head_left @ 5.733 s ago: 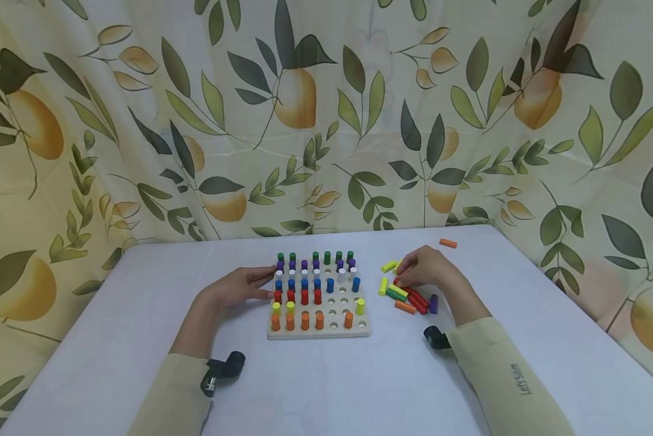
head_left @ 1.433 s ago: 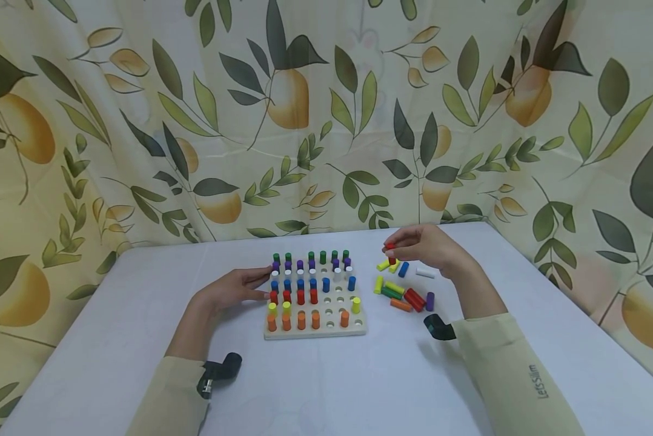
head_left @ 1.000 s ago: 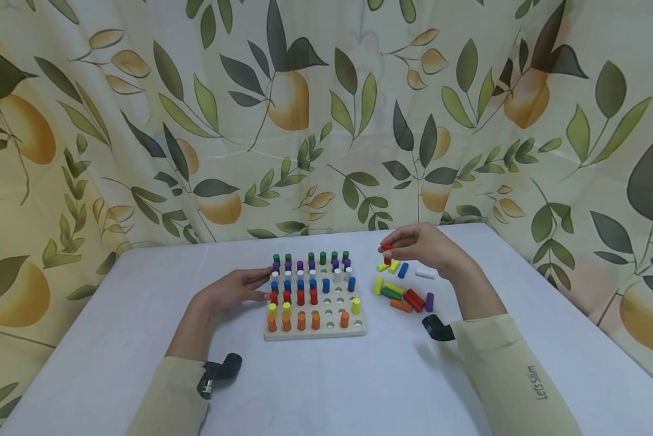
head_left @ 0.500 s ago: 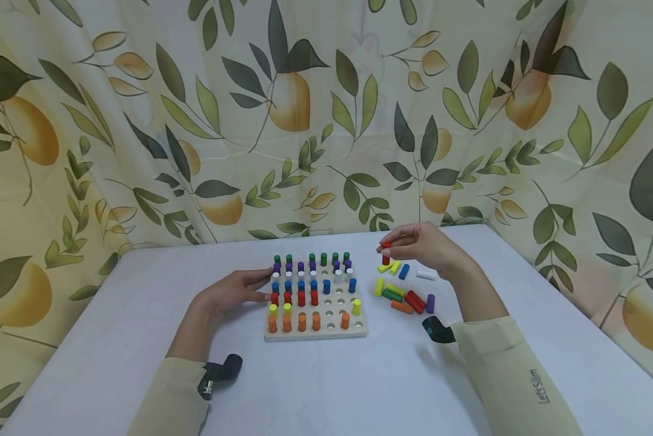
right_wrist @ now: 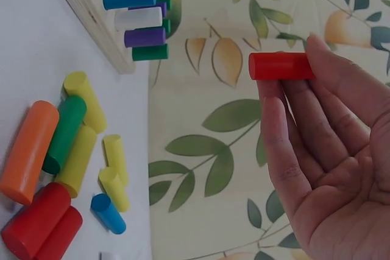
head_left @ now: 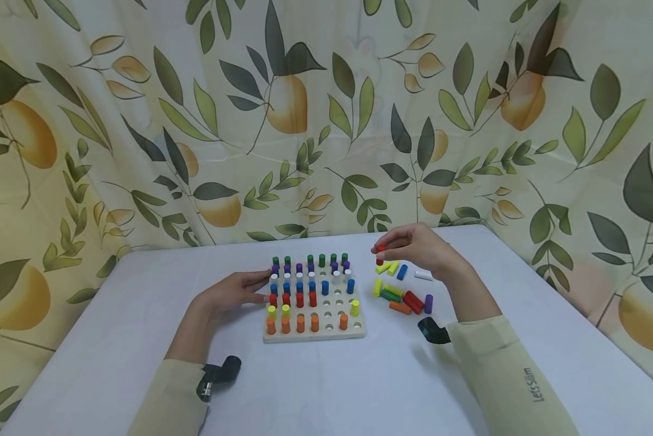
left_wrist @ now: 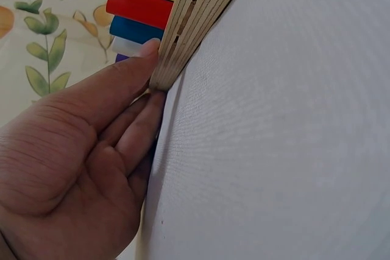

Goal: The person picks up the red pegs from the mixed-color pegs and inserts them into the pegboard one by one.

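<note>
A pale wooden pegboard [head_left: 315,337] carries rows of coloured pegs, with some bare holes towards its right side. My left hand [head_left: 232,289] holds the board's left side. The left wrist view shows the thumb [left_wrist: 143,53] on the board's upper edge and fingers bent at its lower edge, beside the table. Beyond the board's right side, my right hand [head_left: 421,247] is raised over the loose pegs. It pinches a red peg [right_wrist: 274,66] between thumb and fingers, one end sticking out towards the board.
Right of the board lie loose pegs: an orange peg [head_left: 400,307], a green peg [head_left: 390,295], red pegs [head_left: 413,301], a purple peg [head_left: 428,303], a blue peg [head_left: 402,272], a white peg [head_left: 423,275] and several yellow ones. A leaf-patterned curtain [head_left: 326,169] hangs behind the white-covered table [head_left: 304,393].
Earlier, my right hand was down among the loose pegs; now it is raised with a red peg. Over the last second it has drifted slightly left. My left hand stays at the board.
</note>
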Motion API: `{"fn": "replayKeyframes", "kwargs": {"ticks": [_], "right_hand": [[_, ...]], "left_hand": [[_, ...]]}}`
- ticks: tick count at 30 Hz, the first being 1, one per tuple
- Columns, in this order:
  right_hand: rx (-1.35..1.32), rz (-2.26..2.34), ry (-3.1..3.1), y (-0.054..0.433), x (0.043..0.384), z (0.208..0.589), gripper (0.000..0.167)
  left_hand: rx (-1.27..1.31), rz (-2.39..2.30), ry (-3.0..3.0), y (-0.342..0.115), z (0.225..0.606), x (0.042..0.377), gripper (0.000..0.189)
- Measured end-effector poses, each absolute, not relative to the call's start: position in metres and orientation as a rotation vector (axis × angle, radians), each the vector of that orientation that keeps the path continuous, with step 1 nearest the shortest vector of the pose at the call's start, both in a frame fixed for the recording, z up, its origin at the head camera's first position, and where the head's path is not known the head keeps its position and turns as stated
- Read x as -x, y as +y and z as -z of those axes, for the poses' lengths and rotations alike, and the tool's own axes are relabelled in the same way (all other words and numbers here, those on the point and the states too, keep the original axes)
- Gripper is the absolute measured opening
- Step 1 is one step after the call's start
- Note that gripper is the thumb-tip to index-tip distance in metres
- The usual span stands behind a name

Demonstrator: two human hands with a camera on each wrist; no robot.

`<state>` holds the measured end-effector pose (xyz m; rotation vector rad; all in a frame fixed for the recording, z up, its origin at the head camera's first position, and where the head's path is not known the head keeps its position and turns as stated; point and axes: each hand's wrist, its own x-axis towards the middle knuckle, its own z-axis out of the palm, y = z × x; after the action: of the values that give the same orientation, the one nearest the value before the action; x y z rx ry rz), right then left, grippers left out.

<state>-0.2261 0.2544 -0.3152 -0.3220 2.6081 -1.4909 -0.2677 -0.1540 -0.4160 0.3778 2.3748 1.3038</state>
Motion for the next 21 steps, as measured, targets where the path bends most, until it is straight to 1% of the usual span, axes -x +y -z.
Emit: {"fn": "replayKeyframes", "kwargs": {"ticks": [12,21], "right_hand": [[0.308,1.466,2.591,0.2475,0.2272,0.3157,0.019],[0.328,1.502,2.564,0.2447,0.2272,0.3212,0.020]], "left_hand": [[-0.405,-1.283,2.388,-0.1540,0.4127,0.2673,0.074],[-0.368,-1.295,2.390,-0.1538,0.4159,0.2678,0.074]]}}
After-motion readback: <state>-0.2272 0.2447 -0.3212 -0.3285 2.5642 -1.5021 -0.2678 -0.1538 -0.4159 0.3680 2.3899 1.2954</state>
